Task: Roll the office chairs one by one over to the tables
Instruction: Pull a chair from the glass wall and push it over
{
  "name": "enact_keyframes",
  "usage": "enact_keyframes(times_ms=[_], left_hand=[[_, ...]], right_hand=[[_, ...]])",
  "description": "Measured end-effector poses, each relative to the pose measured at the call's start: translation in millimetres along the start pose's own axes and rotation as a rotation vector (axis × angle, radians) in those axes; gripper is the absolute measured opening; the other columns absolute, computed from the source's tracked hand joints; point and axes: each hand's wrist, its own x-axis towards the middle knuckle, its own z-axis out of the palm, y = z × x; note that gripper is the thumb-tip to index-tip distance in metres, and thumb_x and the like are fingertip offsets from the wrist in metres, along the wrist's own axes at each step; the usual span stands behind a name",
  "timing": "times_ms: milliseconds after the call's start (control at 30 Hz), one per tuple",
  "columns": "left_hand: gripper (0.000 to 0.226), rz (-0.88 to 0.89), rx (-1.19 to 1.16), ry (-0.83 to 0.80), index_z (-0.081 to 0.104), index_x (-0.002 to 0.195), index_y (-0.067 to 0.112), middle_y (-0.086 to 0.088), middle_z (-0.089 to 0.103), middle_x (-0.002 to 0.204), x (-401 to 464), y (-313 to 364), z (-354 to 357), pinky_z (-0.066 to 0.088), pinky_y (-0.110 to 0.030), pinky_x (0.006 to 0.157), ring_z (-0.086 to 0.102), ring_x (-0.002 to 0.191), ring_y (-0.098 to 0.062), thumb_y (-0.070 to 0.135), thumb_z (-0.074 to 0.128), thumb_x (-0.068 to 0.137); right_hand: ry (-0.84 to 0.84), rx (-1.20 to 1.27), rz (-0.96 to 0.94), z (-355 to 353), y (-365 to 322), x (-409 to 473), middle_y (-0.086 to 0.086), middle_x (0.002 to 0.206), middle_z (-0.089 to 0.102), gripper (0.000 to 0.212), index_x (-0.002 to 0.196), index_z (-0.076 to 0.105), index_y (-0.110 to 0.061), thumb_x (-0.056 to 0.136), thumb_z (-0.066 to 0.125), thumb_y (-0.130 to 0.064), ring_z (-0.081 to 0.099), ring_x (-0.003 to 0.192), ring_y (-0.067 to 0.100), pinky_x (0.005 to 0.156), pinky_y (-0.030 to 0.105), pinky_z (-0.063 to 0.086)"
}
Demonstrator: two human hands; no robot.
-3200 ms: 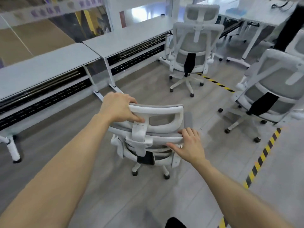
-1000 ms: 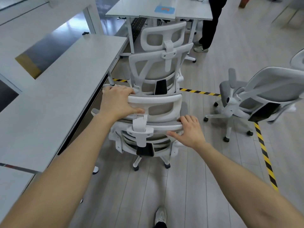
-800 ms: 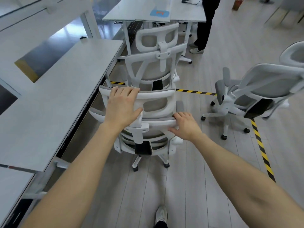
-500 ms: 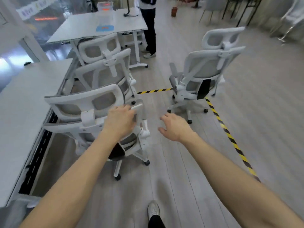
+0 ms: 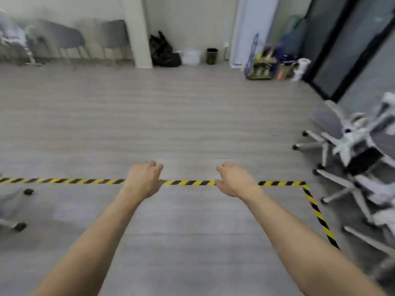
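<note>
We see both forearms stretched out over the grey wood-plank floor, and neither hand has anything in it. The left hand hangs palm down with its fingers loosely curled, grasping nothing; the right hand is likewise released, fingers relaxed and slightly bent. Both hover above the yellow-and-black striped floor tape, which runs across the view and turns a corner toward us on the right.

The white-framed office chairs with grey mesh are crowded at the right edge, well apart from the hands. We can make out star bases, castors and a dark panel, but the frames overlap, the picture is smeared, and the edge cuts them off, so we cannot tell how many stand there. At the far left edge only two dark castors and a pale leg of another chair base show; the rest is cut off.

Along the back wall, a row of grey chairs is blurred beside a white pillar. Past it lie a black plastic bag, a pale translucent bag and a small dark waste bin. Further right, a heap of coloured items sits by a dark-framed glass partition; we cannot tell what they are.
</note>
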Motion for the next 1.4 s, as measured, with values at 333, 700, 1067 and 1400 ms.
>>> enact_keyframes(times_ms=[333, 700, 1067, 1400], left_hand=[[0.047, 0.674, 0.161, 0.186, 0.057, 0.147, 0.029, 0.001, 0.065, 0.136, 118.0, 376.0, -121.2, 0.05, -0.037, 0.089, 0.066, 0.123, -0.027, 0.055, 0.055, 0.108], [0.046, 1.189, 0.17, 0.346, 0.063, 0.14, 0.027, 0.001, 0.069, 0.124, 183.6, 769.7, -200.8, 0.059, -0.041, 0.088, 0.068, 0.117, -0.027, 0.057, 0.058, 0.105], [0.07, 1.515, -0.285, 0.432, 0.061, 0.151, 0.024, -0.01, 0.053, 0.163, 184.4, 1145.4, -310.2, 0.039, -0.054, 0.12, 0.047, 0.15, -0.033, 0.074, 0.035, 0.108], [0.091, 1.472, -0.289, 0.456, 0.066, 0.077, 0.021, 0.006, 0.064, 0.07, 180.4, 1192.5, -293.4, 0.047, -0.047, 0.089, 0.062, 0.078, -0.023, 0.104, 0.03, 0.084]], right_hand=[[0.06, 0.116, 0.721, 17.7, 321.3, -224.4, 0.008, 0.128, 0.065, 0.035, 0.13, 0.062, -0.014, 0.107, 0.054, -0.039, 0.064, 0.121, 0.032, 0.091, 0.043, 0.052], [0.179, 0.211, 1.193, 65.4, 574.4, -379.2, 0.006, 0.125, 0.063, 0.036, 0.127, 0.061, -0.017, 0.106, 0.056, -0.046, 0.062, 0.119, 0.03, 0.089, 0.043, 0.053], [0.712, -0.036, 1.453, 30.9, 859.4, -489.8, 0.008, 0.103, 0.058, 0.034, 0.103, 0.059, -0.01, 0.108, 0.055, -0.043, 0.054, 0.104, 0.03, 0.093, 0.051, 0.051], [0.613, -0.097, 1.309, 59.4, 914.7, -508.5, -0.004, 0.058, 0.049, 0.062, 0.065, 0.047, -0.016, 0.106, 0.039, -0.062, 0.048, 0.06, 0.025, 0.07, 0.04, 0.042]])
